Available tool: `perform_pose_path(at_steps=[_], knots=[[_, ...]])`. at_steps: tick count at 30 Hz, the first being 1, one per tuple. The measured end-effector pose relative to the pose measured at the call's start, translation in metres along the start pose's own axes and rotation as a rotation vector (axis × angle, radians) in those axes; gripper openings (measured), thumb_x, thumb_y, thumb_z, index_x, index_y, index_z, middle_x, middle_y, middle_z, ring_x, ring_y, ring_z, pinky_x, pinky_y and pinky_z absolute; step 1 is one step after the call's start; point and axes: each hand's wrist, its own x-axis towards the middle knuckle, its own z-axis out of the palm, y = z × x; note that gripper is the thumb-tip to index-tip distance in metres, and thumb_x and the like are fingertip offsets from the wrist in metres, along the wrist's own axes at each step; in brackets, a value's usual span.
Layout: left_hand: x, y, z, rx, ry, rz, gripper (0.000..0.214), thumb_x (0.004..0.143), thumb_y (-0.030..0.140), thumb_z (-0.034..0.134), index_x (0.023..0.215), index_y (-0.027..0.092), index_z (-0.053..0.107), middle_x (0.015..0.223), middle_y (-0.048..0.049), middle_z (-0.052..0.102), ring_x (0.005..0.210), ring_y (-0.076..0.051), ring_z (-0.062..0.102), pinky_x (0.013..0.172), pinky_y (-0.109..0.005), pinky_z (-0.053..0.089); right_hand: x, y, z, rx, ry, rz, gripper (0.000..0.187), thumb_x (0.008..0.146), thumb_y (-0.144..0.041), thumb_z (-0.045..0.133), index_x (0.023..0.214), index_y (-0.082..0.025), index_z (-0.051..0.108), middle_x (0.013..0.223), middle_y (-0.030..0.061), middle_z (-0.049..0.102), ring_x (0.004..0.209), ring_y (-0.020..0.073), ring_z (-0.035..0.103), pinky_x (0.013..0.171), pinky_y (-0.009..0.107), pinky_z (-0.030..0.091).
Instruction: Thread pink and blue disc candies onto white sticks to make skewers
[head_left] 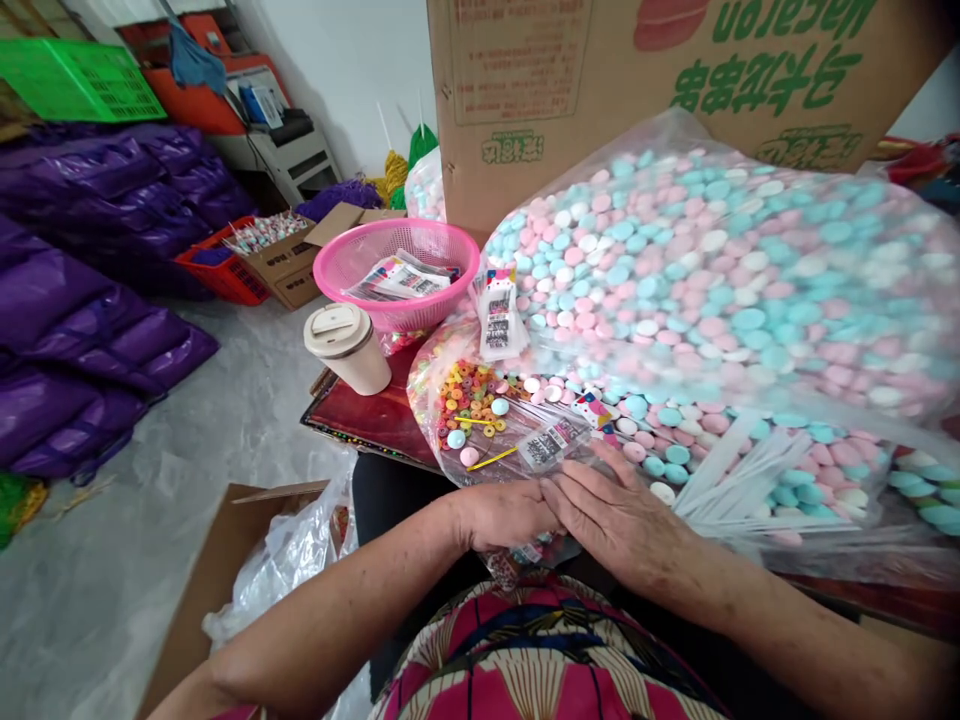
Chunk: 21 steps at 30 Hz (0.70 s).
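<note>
My left hand (506,515) is closed in a fist just in front of the table edge. My right hand (619,515) meets it, fingers bent and touching the left knuckles; whatever is pinched between them is hidden. Beneath the hands, a clear packet with colourful bits (517,562) shows partly above my lap. Just beyond my fingers lies a flat printed plastic pouch (553,442). Near it are a yellow twist tie (491,459), orange and green ring candies (469,390) and a pink candy disc (469,457). White sticks (739,480) lie beside my right hand.
A large clear bag of pastel discs (712,260) fills the table's right, before a cardboard carton (525,100). On the left stand a lidded cup (349,350) and a pink basket (397,312) of pouches. An open box with plastic (277,560) sits below; purple bags (82,350) lie on the floor.
</note>
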Motion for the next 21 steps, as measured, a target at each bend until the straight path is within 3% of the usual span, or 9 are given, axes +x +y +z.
perform_pose_path(at_steps=[3, 4, 6, 8, 10, 13, 16, 18, 21], knots=[[-0.004, 0.005, -0.002, 0.204, -0.276, 0.032, 0.027, 0.077, 0.019, 0.044, 0.05, 0.019, 0.048, 0.048, 0.002, 0.048, 0.045, -0.012, 0.044, 0.047, -0.023, 0.039, -0.004, -0.01, 0.012, 0.05, -0.093, 0.005, 0.031, 0.086, -0.006, 0.033, 0.084, -0.014, 0.063, 0.07, 0.0077, 0.062, 0.072, 0.0204, 0.054, 0.094, 0.051, 0.033], [-0.007, 0.006, -0.002, 0.353, -0.259, 0.051, 0.027, 0.078, 0.019, 0.044, 0.051, 0.019, 0.048, 0.048, 0.0019, 0.048, 0.045, -0.012, 0.043, 0.047, -0.023, 0.038, -0.005, -0.013, 0.016, 0.125, -0.132, 0.037, 0.029, 0.085, -0.007, 0.034, 0.077, -0.015, 0.061, 0.065, 0.0073, 0.06, 0.067, 0.0196, 0.052, 0.088, 0.049, 0.038], [-0.015, 0.003, 0.0, 0.741, -0.122, 0.067, 0.024, 0.078, 0.019, 0.049, 0.054, 0.018, 0.05, 0.051, -0.0003, 0.051, 0.047, -0.014, 0.046, 0.049, -0.025, 0.04, -0.004, -0.021, 0.022, 0.398, -0.232, 0.217, 0.028, 0.086, -0.014, 0.035, 0.068, -0.016, 0.056, 0.062, 0.0069, 0.058, 0.061, 0.0183, 0.052, 0.072, 0.04, 0.045], [-0.027, -0.004, 0.003, 1.068, 0.042, 0.103, 0.012, 0.076, 0.016, 0.052, 0.065, 0.015, 0.058, 0.062, -0.0056, 0.059, 0.057, -0.018, 0.054, 0.057, -0.029, 0.044, 0.004, -0.024, 0.024, 0.819, -0.354, 0.535, 0.032, 0.089, -0.024, 0.032, 0.063, -0.018, 0.049, 0.056, 0.0033, 0.054, 0.053, 0.0153, 0.049, 0.055, 0.03, 0.043], [-0.041, -0.014, 0.002, 1.179, 0.198, 0.193, 0.011, 0.077, 0.015, 0.051, 0.077, 0.013, 0.062, 0.075, -0.0097, 0.064, 0.07, -0.022, 0.058, 0.067, -0.033, 0.047, 0.017, -0.02, 0.022, 1.272, -0.461, 0.795, 0.038, 0.092, -0.035, 0.027, 0.06, -0.02, 0.042, 0.047, -0.0023, 0.044, 0.044, 0.0121, 0.044, 0.046, 0.025, 0.039], [-0.062, -0.028, -0.005, 0.855, 0.539, 0.232, 0.018, 0.083, 0.021, 0.048, 0.079, 0.015, 0.065, 0.077, -0.0088, 0.065, 0.076, -0.021, 0.06, 0.073, -0.034, 0.047, 0.04, -0.002, 0.025, 1.499, -0.427, 0.853, 0.042, 0.093, -0.044, 0.027, 0.067, -0.019, 0.048, 0.047, -0.0032, 0.047, 0.043, 0.0117, 0.046, 0.047, 0.025, 0.041], [-0.072, -0.035, -0.013, 0.119, 0.927, 0.044, 0.021, 0.078, 0.035, 0.06, 0.075, 0.016, 0.067, 0.068, -0.0046, 0.064, 0.064, -0.016, 0.059, 0.062, -0.027, 0.046, 0.059, 0.013, 0.047, 0.961, -0.184, 0.71, 0.029, 0.092, -0.032, 0.038, 0.082, -0.017, 0.06, 0.075, 0.0052, 0.062, 0.069, 0.016, 0.057, 0.064, 0.03, 0.045], [-0.071, -0.036, -0.015, -0.328, 1.023, -0.086, 0.028, 0.067, 0.041, 0.07, 0.072, 0.014, 0.066, 0.061, -0.0023, 0.062, 0.053, -0.012, 0.055, 0.05, -0.023, 0.041, 0.069, 0.014, 0.066, 0.548, -0.155, 0.537, 0.019, 0.087, -0.024, 0.046, 0.078, -0.016, 0.062, 0.085, 0.0092, 0.062, 0.085, 0.0204, 0.055, 0.075, 0.035, 0.043], [-0.065, -0.034, -0.015, -0.672, 0.989, -0.134, 0.034, 0.054, 0.038, 0.078, 0.069, 0.012, 0.064, 0.063, -0.0029, 0.063, 0.048, -0.01, 0.054, 0.044, -0.02, 0.039, 0.074, 0.011, 0.083, 0.275, -0.219, 0.418, 0.016, 0.082, -0.014, 0.049, 0.072, -0.015, 0.061, 0.083, 0.0115, 0.061, 0.088, 0.0239, 0.051, 0.075, 0.037, 0.041]])
